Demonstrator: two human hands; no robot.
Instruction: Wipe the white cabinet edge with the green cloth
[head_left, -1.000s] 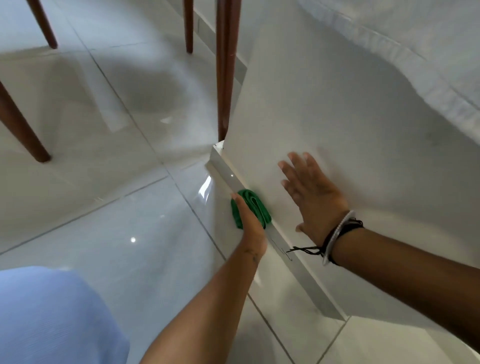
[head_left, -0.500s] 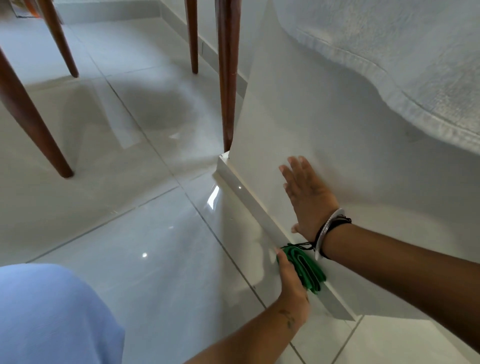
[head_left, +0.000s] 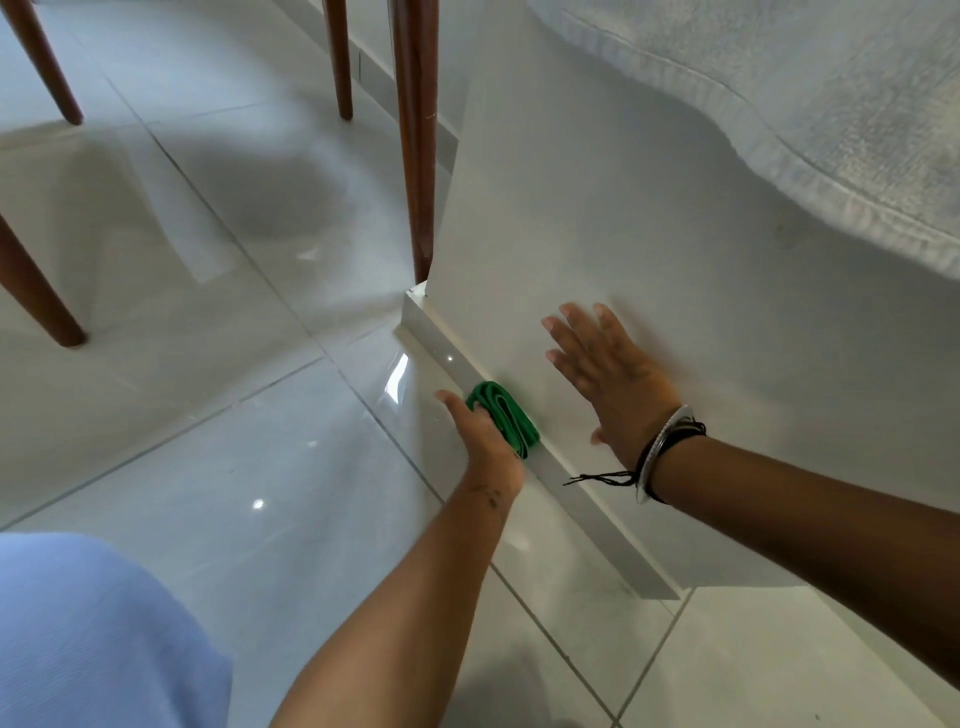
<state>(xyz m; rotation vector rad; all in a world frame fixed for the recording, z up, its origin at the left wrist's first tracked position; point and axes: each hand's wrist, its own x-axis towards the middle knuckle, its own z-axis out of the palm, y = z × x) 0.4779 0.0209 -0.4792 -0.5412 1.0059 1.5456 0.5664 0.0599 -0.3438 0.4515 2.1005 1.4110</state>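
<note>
A folded green cloth (head_left: 503, 418) is pressed against the low white cabinet edge (head_left: 597, 519), a narrow plinth running diagonally along the floor. My left hand (head_left: 480, 441) grips the cloth from the floor side, about a third of the way along the edge from its far corner. My right hand (head_left: 605, 371) lies flat with fingers spread on the white cabinet side panel (head_left: 597, 218) just above the cloth. Bangles and black threads circle my right wrist.
Glossy pale floor tiles (head_left: 234, 415) spread to the left. Brown wooden furniture legs (head_left: 415, 135) stand by the cabinet's far corner and further left. A white textile (head_left: 779, 104) hangs over the cabinet top. My blue-clad knee (head_left: 88, 639) is at lower left.
My left hand slid the cloth along the edge toward me, then back away toward the far corner. My right hand stayed flat on the panel.
</note>
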